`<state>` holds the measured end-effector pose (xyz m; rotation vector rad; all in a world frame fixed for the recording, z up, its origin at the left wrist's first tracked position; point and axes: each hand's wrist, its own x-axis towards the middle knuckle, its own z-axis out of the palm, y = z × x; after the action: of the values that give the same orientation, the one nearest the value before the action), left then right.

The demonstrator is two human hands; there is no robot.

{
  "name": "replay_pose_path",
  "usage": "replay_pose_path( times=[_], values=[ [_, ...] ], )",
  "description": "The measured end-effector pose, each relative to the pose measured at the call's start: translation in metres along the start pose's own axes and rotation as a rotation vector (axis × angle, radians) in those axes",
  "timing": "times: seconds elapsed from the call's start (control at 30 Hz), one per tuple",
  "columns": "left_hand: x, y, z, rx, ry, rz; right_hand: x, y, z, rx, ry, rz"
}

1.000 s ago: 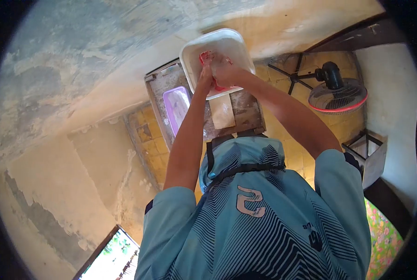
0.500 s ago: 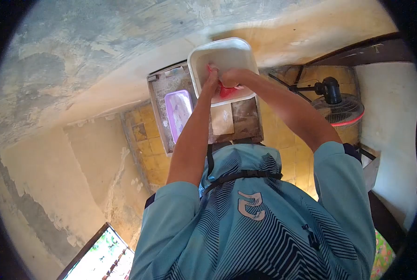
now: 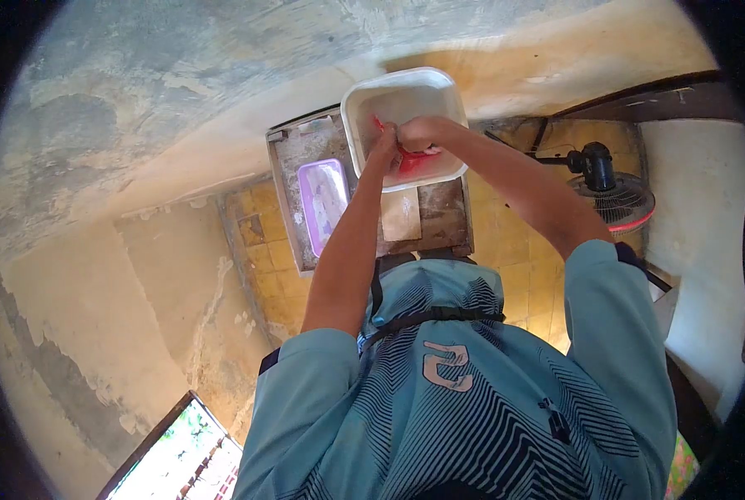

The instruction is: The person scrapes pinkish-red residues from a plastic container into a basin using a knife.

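Left hand (image 3: 382, 150): fingers together against red piece (image 3: 414, 162), grip unclear.
Right hand (image 3: 419, 133): curled around red piece.
Basin (image 3: 441, 83): white, on tabletop (image 3: 444, 213).

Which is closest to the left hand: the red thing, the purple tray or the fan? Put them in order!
1. The red thing, in the white tub, touching the left hand.
2. The purple tray, on the table, to the left.
3. The fan, far right, off the table.
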<state>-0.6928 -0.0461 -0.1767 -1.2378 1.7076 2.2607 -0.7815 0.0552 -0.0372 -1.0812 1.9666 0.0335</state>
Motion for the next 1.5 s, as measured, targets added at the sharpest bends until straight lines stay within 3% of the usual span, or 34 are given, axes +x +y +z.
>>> replay_pose_path(
  times=[0.07, 0.17, 0.23, 0.3, 0.37, 0.43, 0.47, 0.5, 0.53, 0.57, 0.63, 0.7, 0.77, 0.83, 0.9, 1.0, 1.07, 1.17, 1.27, 1.37, 1.5],
  values=[
    [-0.008, 0.005, 0.001, 0.011, -0.047, 0.053, -0.012, 0.003, 0.000, 0.049, 0.124, -0.060],
    [-0.067, 0.050, 0.011, 0.170, 0.023, 0.096, -0.015, 0.005, -0.009, -0.009, -0.017, -0.049],
    [-0.066, 0.045, 0.015, 0.209, 0.064, 0.102, -0.002, 0.018, 0.007, -0.032, 0.127, -0.259],
    [-0.046, 0.021, 0.009, 0.134, 0.055, 0.095, 0.022, 0.023, 0.001, 0.084, 0.143, -0.243],
    [-0.031, 0.005, 0.001, 0.069, -0.018, 0.082, 0.020, 0.021, 0.007, 0.377, -0.013, 0.041],
    [-0.008, -0.002, -0.005, 0.111, -0.072, 0.209, 0.045, 0.036, 0.028, 0.159, 0.342, -0.255],
    [0.004, -0.012, -0.012, 0.192, -0.071, 0.327, 0.052, 0.040, 0.030, 0.204, 0.368, -0.254],
    [-0.001, -0.010, -0.011, 0.217, -0.067, 0.291, 0.055, 0.041, 0.029, 0.249, 0.394, -0.255],
    [-0.005, -0.007, -0.010, 0.242, -0.064, 0.255, 0.054, 0.046, 0.033, 0.452, 0.257, -0.088],
    [-0.002, 0.003, -0.007, 0.206, -0.046, 0.084, 0.055, 0.052, 0.031, 0.640, 0.126, 0.074],
    [-0.008, 0.013, -0.009, 0.372, -0.039, 0.056, 0.048, 0.069, 0.047, 1.080, 0.121, -0.127],
    [-0.011, 0.017, -0.011, 0.687, -0.003, 0.260, 0.036, 0.075, 0.045, 1.105, 0.123, -0.184],
    [-0.011, 0.016, -0.004, 0.837, 0.155, 0.249, -0.031, 0.049, 0.002, 0.723, 0.133, -0.091],
    [-0.037, 0.036, 0.012, 0.805, 0.305, 0.196, -0.053, 0.059, 0.004, 0.252, 0.255, -0.157],
    [-0.115, 0.090, 0.037, 0.677, 0.390, 0.203, -0.079, 0.058, 0.009, 0.049, 0.442, -0.136],
    [-0.117, 0.076, 0.042, 0.912, 0.601, 0.372, -0.123, 0.040, 0.019, 0.128, 0.754, -0.010],
    [-0.136, 0.090, 0.040, 0.937, 0.558, 0.331, -0.137, 0.033, 0.024, 0.155, 0.848, 0.035],
    [-0.154, 0.108, 0.047, 0.910, 0.568, 0.321, -0.139, 0.020, 0.015, 0.120, 0.694, 0.155],
    [-0.165, 0.116, 0.053, 0.922, 0.589, 0.374, -0.123, 0.005, 0.006, 0.036, 0.684, 0.137],
    [-0.171, 0.116, 0.058, 0.960, 0.594, 0.403, -0.087, 0.005, 0.019, 0.052, 0.875, 0.079],
    [-0.144, 0.102, 0.048, 0.913, 0.664, 0.496, -0.079, 0.004, 0.028, 0.143, 0.923, -0.003]
  ],
)
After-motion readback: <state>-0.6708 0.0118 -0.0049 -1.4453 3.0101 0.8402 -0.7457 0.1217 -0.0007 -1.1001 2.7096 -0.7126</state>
